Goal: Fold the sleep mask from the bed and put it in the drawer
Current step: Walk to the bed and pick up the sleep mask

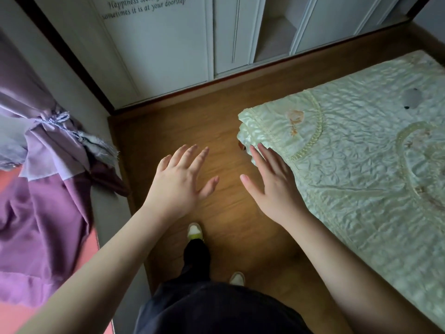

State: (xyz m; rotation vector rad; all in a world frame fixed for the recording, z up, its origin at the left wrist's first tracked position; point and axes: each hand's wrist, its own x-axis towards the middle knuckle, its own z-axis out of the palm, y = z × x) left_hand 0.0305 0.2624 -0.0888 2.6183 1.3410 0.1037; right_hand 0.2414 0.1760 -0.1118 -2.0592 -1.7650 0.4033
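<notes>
Reaching forward, the left hand (178, 182) hangs over the wooden floor (216, 131) with fingers spread wide, holding nothing. The right hand (274, 186) is equally splayed and empty, its fingertips (261, 150) at the near corner of the pale green quilted bed (361, 165). A small grey sleep mask (412, 98) lies far right on the quilt, well apart from both hands. Purple curtains (41, 189) bunch at left; white wardrobe doors (163, 49) stand beyond

Pale green quilted bedspread (361, 165), purple curtain (41, 213), brown wooden floor (192, 121)
</notes>
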